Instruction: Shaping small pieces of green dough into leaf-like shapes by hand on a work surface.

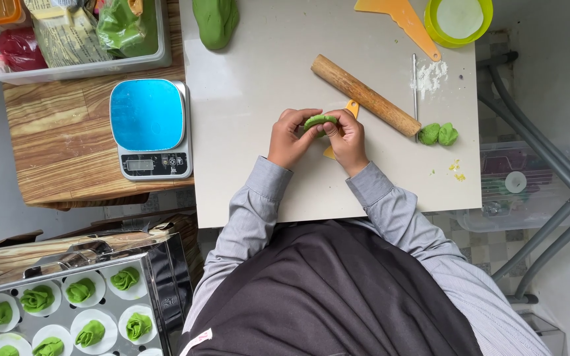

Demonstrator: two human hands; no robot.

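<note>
Both my hands meet over the middle of the white work board point(252, 86). My left hand point(289, 138) and my right hand point(348, 137) pinch a small green dough piece point(318, 121) between their fingertips. A yellow tool point(351, 109) lies partly hidden under my right hand. A wooden rolling pin point(364, 95) lies diagonally just beyond my right hand. Two small green dough balls point(439, 134) sit to the right of the pin's end.
A large green dough lump point(216, 21) lies at the board's top edge. An orange scraper point(400, 20), a green-rimmed bowl point(459, 20) and spilled flour point(428, 78) are top right. A blue kitchen scale point(148, 126) sits left. A steamer tray point(67, 310) holds several green shaped pieces.
</note>
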